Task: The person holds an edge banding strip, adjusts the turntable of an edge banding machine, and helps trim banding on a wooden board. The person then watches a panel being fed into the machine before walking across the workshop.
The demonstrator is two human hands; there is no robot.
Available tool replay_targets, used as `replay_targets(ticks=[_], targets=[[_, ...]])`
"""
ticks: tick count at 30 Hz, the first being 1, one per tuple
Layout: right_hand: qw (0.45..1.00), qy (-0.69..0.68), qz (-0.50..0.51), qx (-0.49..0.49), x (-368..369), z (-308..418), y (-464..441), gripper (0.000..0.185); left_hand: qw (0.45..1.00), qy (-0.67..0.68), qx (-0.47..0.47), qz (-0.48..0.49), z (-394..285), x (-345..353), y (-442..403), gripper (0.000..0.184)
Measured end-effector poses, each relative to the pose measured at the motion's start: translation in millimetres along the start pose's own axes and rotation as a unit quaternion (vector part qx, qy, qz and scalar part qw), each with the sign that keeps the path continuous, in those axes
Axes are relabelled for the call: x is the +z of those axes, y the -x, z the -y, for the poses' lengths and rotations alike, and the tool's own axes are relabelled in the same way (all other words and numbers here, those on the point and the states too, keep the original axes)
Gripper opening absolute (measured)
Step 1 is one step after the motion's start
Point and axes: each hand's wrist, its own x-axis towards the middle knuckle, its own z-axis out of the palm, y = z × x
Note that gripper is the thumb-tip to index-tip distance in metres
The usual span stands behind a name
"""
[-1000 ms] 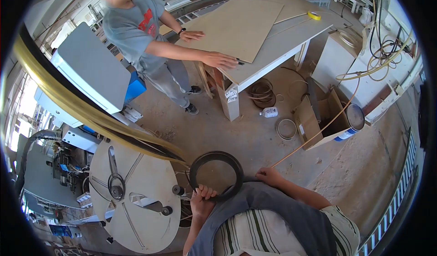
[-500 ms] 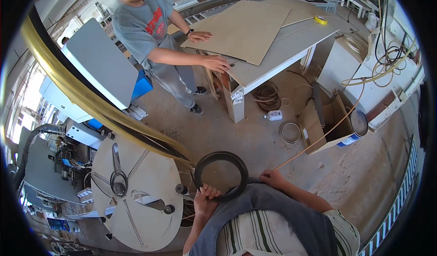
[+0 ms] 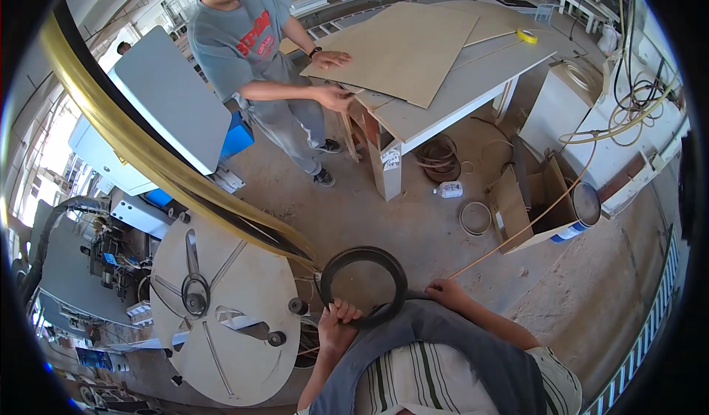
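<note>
1. Far left: long, glossy gold-and-black curved band [image 3: 118, 131], sweeping down from upper left.
2. Below it: large, round, pale slotted disc [image 3: 233, 286]; the band crosses its upper edge.
3. Behind, across the floor: co-worker in grey T-shirt [image 3: 236, 55], one palm on a flat tan rectangular board [image 3: 406, 53], other hand by the table corner.
4. Wearer's left hand [image 3: 344, 312]: fingers curled round the lower left of a flat black ring [image 3: 399, 273]. Ring sits before the torso, just beside the band's lower end; from here I can't tell if they join.
5. Wearer's right hand [image 3: 447, 292]: by the dark grey garment, at the near end of a thin orange-brown cord [image 3: 480, 257]; can't tell whether it grasps it.
6. Right: open brown cardboard box [image 3: 513, 214], cord passing in front.
</note>
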Motion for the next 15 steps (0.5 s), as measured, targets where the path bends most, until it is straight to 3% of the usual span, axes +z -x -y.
replay_targets(ticks=[15], targets=[[1.0,0.014,-0.006,0.004,4.6,-5.4,-1.1,0.024,1.0,0.007,0.006,0.007,0.1,0.6,4.1,0.014]])
